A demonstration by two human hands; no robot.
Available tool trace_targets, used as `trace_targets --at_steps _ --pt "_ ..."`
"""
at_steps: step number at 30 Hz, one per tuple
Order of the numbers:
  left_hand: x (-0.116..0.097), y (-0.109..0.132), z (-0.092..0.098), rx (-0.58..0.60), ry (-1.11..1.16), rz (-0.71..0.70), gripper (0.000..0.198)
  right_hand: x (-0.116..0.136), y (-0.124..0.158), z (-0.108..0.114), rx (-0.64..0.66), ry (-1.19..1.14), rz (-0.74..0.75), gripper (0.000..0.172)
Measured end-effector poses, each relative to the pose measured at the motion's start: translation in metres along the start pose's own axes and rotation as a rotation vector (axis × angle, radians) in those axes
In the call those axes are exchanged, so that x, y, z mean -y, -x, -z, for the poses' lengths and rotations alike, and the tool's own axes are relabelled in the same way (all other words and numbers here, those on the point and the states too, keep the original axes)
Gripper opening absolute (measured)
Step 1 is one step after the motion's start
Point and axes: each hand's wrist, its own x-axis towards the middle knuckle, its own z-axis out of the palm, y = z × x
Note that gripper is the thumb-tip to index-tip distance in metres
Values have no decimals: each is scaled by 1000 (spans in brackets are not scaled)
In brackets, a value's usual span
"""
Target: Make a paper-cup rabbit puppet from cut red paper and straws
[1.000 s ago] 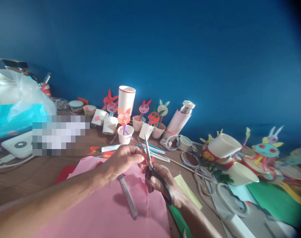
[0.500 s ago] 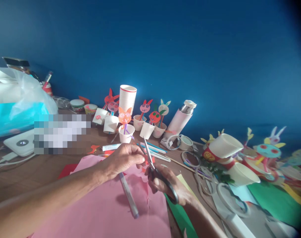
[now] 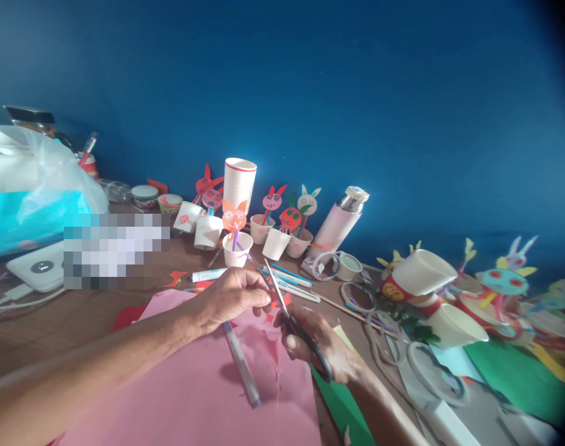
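Observation:
My right hand (image 3: pixel 308 341) is closed around the black handles of a pair of scissors (image 3: pixel 279 291), whose blades point up and away. Just left of the blades, my left hand (image 3: pixel 240 294) is pinched, fingertips together; a small reddish scrap seems to be at them, too small to make out. Below both hands lies a large pink paper sheet (image 3: pixel 180 384) with a capped marker (image 3: pixel 240 365) across it. Small red paper pieces (image 3: pixel 279 302) lie behind the blades.
White paper cups with paper animal faces (image 3: pixel 235 218) stand along the wall. A stack of cups (image 3: pixel 240 183) and a pale pink thermos (image 3: pixel 334 226) are behind. At right are more decorated cups (image 3: pixel 503 285), tape rolls (image 3: pixel 438 371) and green paper (image 3: pixel 519 371); a power bank (image 3: pixel 36 266) lies left.
The scissors' tips have shifted slightly left and down, and the blades look closer together. My left hand has hardly moved.

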Motion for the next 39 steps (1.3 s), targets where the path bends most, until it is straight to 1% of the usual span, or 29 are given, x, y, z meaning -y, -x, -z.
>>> trace_targets --at_steps 5,14,19,24,27,29,32,35,39 --pt "-1 1 0 1 46 6 6 0 0 0 -8 -2 -8 35" --pt "5 -3 2 40 -4 40 7 2 0 6 -19 114 -30 26" --pt "8 -5 3 31 -31 42 7 2 0 6 -41 164 -55 23" --pt "9 -5 2 19 17 64 5 2 1 7 -57 156 -84 19" --pt "7 -6 2 15 42 58 6 -4 1 11 -71 97 -85 23" --pt "6 -6 3 22 19 46 8 -9 1 14 -92 -13 -81 28" --pt "4 -5 2 48 -27 31 10 -13 0 15 -146 -177 0 37" --pt "2 -2 0 76 -46 25 11 -8 -1 13 -167 -258 59 36" --pt "1 1 -6 120 -50 54 12 6 -3 3 -239 -333 17 33"
